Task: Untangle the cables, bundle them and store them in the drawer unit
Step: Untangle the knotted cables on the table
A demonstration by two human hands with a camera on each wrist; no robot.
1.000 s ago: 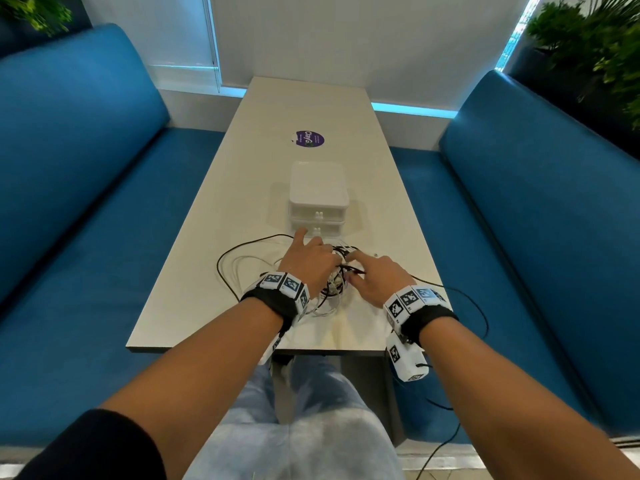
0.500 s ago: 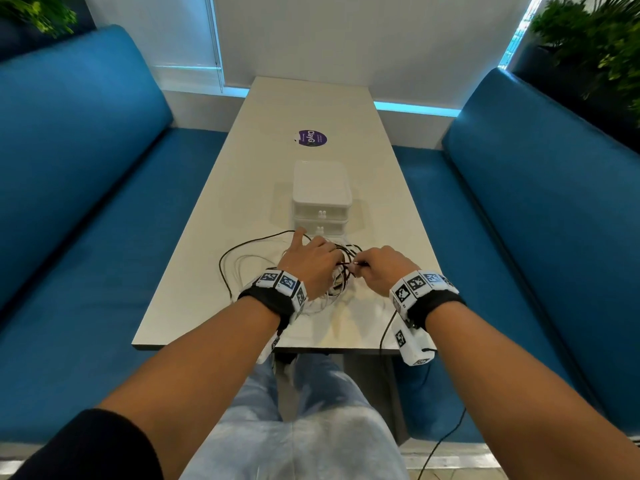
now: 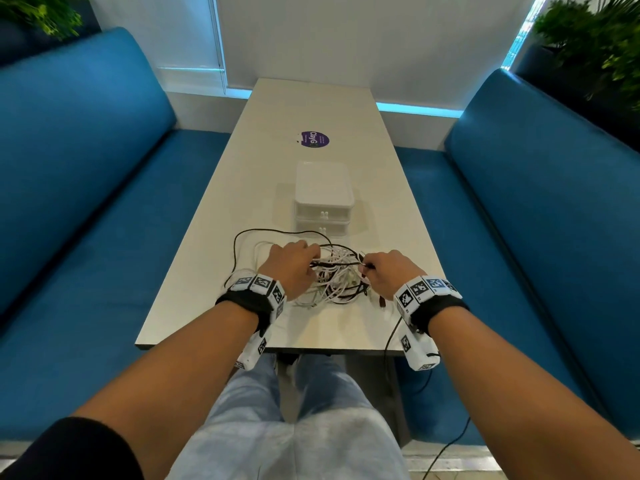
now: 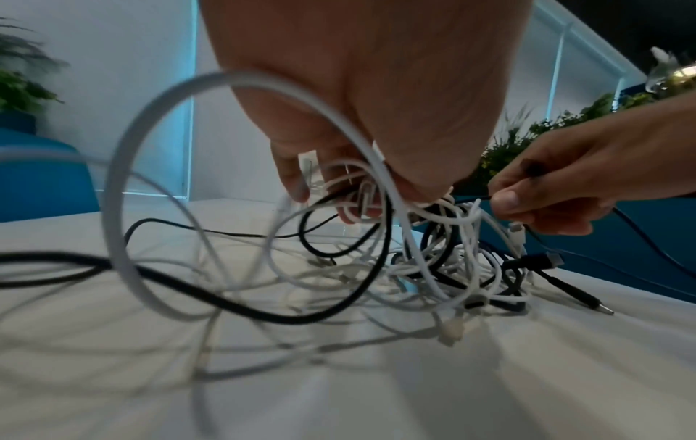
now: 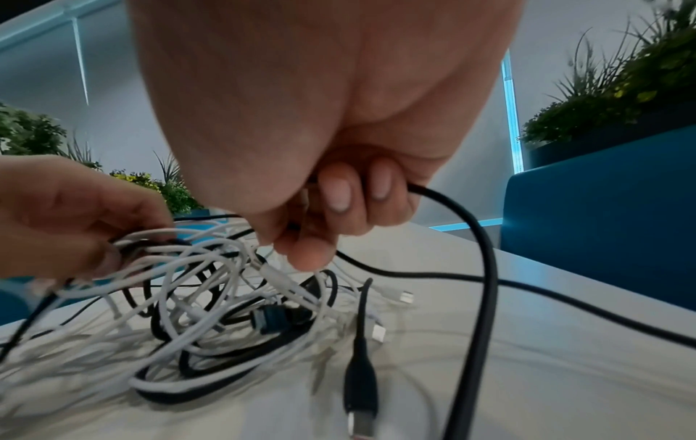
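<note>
A tangle of white and black cables (image 3: 334, 277) lies on the near end of the table (image 3: 311, 109), partly lifted between my hands. My left hand (image 3: 294, 268) grips a bunch of white and black strands (image 4: 361, 196) at the tangle's left side. My right hand (image 3: 384, 271) pinches a black cable (image 5: 463, 226) at the right side; that cable runs off the table's near edge. The white drawer unit (image 3: 324, 195) stands just beyond the tangle, both drawers closed. A black plug (image 5: 359, 384) lies loose near the front.
Blue benches (image 3: 86, 202) run along both sides of the table. A purple sticker (image 3: 314, 139) sits on the tabletop beyond the drawer unit. Plants (image 3: 602, 36) stand behind the right bench. A black loop (image 3: 239, 244) spreads left of the tangle.
Both hands have lifted off the tabletop and drawn slightly apart, raising part of the tangle. The right hand has curled round a black cable.
</note>
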